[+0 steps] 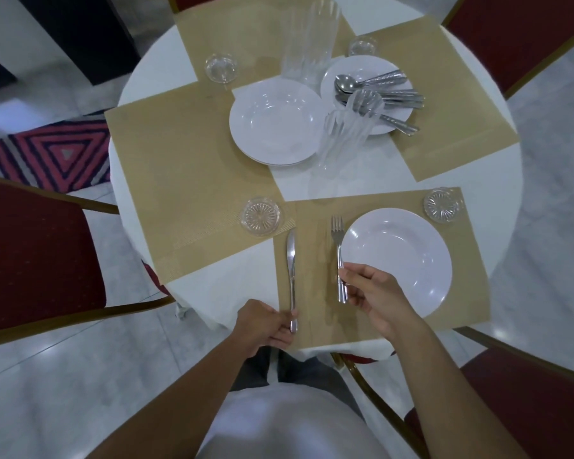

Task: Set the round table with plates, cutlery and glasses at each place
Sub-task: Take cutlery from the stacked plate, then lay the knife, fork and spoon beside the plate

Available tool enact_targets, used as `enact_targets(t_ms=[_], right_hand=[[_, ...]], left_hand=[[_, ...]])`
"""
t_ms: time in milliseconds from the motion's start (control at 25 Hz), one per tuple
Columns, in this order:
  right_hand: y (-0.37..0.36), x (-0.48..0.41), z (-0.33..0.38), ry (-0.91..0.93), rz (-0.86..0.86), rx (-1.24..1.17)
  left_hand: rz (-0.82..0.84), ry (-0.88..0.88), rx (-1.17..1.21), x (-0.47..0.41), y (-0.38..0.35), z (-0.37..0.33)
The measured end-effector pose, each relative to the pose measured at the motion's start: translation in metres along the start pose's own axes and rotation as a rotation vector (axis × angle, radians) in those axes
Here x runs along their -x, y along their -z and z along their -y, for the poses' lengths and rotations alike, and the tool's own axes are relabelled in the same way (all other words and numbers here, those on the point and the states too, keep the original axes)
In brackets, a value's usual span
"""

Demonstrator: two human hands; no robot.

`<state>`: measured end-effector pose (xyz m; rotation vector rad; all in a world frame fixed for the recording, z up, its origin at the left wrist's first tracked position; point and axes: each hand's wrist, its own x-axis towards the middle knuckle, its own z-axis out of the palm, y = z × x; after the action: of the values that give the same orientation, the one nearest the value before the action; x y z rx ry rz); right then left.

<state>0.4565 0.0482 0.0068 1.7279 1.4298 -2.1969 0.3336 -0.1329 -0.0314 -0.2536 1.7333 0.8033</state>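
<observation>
Single head view — looks steeply down, close over round table (497, 207) near edge.

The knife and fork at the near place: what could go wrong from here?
The knife, held by the left hand, lies at the left edge of the mat and may slide off it. The fork, pinched by the right hand, is close to the plate and may knock its rim.

White plates (396, 261), tan placemats (186, 154), red-cushioned chairs (37, 246)
</observation>
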Motion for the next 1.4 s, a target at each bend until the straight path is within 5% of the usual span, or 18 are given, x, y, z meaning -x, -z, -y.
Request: enact_targets(t_ms=[200,360,480,680,1400], right_hand=[[-0.003,0.004,-0.006,0.055,-0.023,0.064],[-0.015,0.005,-0.019,0.128,-0.035,0.274],[-0.029,-0.001,-0.035,0.17,-0.085,0.439],[-0.047,-0.011,-0.053,0.209,-0.181,0.555],[-0.068,0.005,-0.054,0.454,-0.461,0.659]], left_hand=[[-0.052,-0.062,-0.31,-0.001,0.002,-0.003],[-0.446,-0.606,-0.789,-0.018,0.026,0.002],[-0.428,-0.919,-1.072,-0.043,0.042,0.012],[-0.365,-0.838,-1.346,-0.055,0.045,0.015],[-0.223,-0.636,-1.425,-0.022,0.044,-0.025]])
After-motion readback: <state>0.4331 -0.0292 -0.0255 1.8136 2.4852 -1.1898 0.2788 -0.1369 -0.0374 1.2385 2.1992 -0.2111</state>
